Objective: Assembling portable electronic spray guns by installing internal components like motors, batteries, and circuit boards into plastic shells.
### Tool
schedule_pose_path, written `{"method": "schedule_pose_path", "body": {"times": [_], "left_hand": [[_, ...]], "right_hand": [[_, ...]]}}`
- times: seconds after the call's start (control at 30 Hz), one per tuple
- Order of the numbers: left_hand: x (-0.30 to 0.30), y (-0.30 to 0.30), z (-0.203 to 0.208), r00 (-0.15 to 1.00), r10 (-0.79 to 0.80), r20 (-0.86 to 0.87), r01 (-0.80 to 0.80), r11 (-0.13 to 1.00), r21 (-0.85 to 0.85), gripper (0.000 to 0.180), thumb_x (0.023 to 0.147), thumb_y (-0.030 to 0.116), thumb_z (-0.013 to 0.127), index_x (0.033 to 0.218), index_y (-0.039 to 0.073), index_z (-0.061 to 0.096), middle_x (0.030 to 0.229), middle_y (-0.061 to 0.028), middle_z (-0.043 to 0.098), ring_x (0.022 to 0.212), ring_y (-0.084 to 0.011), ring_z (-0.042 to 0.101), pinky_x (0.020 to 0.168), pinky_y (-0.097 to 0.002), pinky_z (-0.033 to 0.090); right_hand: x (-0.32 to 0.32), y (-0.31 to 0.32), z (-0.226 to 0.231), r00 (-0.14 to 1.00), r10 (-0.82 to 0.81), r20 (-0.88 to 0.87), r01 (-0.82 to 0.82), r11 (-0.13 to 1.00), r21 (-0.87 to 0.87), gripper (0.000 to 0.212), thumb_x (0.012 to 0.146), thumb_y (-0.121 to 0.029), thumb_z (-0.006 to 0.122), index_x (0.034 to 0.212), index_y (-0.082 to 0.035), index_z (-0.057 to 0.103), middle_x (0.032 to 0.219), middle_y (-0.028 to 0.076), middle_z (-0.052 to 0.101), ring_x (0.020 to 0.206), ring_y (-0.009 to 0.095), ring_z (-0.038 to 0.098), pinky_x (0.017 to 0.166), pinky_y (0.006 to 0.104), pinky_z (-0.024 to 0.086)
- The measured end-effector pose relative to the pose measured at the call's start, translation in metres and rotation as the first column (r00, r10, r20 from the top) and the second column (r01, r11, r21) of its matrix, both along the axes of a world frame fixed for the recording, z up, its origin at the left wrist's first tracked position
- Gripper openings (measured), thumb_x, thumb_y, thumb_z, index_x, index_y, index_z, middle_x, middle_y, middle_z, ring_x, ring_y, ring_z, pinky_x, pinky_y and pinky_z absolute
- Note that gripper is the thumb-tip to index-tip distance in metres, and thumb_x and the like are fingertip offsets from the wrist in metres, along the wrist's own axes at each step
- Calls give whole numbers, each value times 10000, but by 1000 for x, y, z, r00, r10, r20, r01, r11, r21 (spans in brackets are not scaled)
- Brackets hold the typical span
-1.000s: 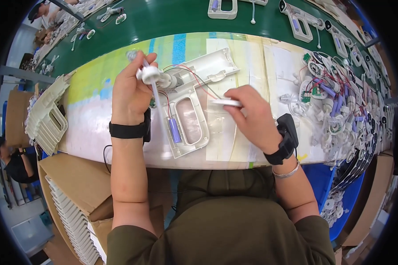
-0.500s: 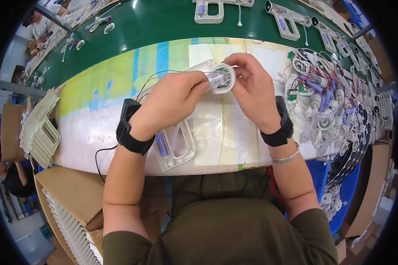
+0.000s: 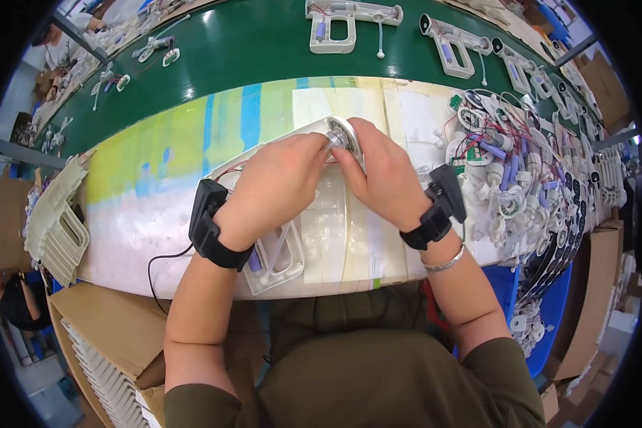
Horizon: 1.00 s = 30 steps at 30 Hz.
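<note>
Closer together than half a second ago, the person's two hands have drawn in, and the round white plastic ring (image 3: 352, 133) has turned from face-on to nearly edge-on. It sits just past twelve o'clock of the view's centre, at the housing's far end; whether it is seated cannot be told. Right hand (image 3: 384, 170) grips its rim; left hand (image 3: 278, 175) pinches the clear plastic piece (image 3: 337, 140) at its middle. Below, the white plastic pistol-shaped housing half (image 3: 277, 277) extends its looped handle toward seven o'clock.
</note>
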State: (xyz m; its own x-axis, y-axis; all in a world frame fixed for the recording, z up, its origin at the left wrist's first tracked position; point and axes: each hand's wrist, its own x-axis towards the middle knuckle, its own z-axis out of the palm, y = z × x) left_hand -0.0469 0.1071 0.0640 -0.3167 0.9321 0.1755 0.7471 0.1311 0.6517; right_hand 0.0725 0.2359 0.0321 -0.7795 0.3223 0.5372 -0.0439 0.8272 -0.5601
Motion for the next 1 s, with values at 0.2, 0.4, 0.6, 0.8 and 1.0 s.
{"method": "schedule_pose_path", "body": {"times": [0.2, 0.4, 0.6, 0.8, 1.0], "left_hand": [[-32, -47, -7, 887, 222, -405, -249, 968, -13, 644, 650, 362, 758, 1167, 44, 540, 1136, -132, 574, 1079, -308, 511, 926, -464, 342], [-17, -55, -31, 899, 196, -391, -291, 936, -200, 759, 590, 372, 792, 1224, 75, 497, 1142, -120, 573, 1043, -305, 536, 905, -446, 386], [-13, -50, -28, 915, 173, -364, -256, 947, -195, 721, 583, 375, 788, 1195, 101, 525, 1119, -105, 583, 994, -288, 562, 822, -412, 414], [-13, -48, -30, 898, 160, -409, -241, 958, -154, 691, 582, 348, 784, 1191, 130, 543, 1128, -110, 577, 999, -291, 560, 816, -395, 421], [-10, -48, -27, 900, 147, -411, -229, 960, -159, 702, 582, 309, 787, 1209, 118, 534, 1153, -117, 566, 1019, -308, 549, 850, -400, 417]], "right_hand": [[-12, 20, 15, 933, -129, 336, 42, 966, 254, 271, 866, -272, 560, 921, -18, 482, 609, 152, 581, 581, 318, 598, 506, 383, 476], [-13, 44, -4, 849, -107, 518, 99, 994, 43, 299, 897, -310, 505, 916, -13, 476, 637, 209, 594, 607, 400, 585, 555, 483, 463], [-1, 46, -4, 861, 2, 509, 56, 994, -98, 322, 901, -320, 506, 917, -1, 456, 635, 229, 583, 616, 421, 577, 551, 481, 454], [-2, 41, -22, 879, -66, 473, 95, 995, -39, 308, 900, -300, 519, 917, -9, 419, 589, 218, 566, 580, 411, 576, 506, 471, 452], [3, 20, -27, 823, -307, 479, 252, 951, 177, 275, 905, -276, 501, 918, -20, 402, 579, 188, 575, 518, 371, 577, 458, 456, 457]]}}
